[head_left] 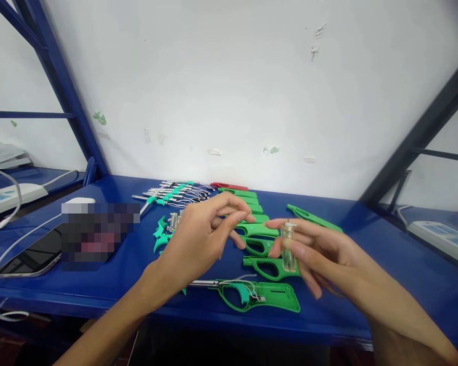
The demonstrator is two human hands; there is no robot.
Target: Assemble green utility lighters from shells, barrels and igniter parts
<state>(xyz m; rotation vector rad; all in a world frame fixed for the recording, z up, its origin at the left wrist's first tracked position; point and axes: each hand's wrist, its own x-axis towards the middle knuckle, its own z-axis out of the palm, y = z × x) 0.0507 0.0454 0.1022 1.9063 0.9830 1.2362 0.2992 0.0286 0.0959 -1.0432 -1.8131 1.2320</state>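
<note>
My right hand (320,249) holds a small clear capsule (289,254) upright between thumb and fingers, above the green casings. To its left, my left hand (206,229) hovers with thumb and index fingertip close together; whether anything is between them is too small to tell. Below the hands, near the table's front edge, lies a green casing (286,297) with a teal trigger (241,294), white wires and a metal rod (204,283). More green casings (269,267) lie in a column behind it, partly hidden by my hands.
Metal rods with wires (175,190) lie at the back left, near teal triggers (161,236). A red casing (231,186) lies by the wall. One green casing (316,218) sits apart at right. A phone (34,254) and white cable are at left on the blue table (110,292).
</note>
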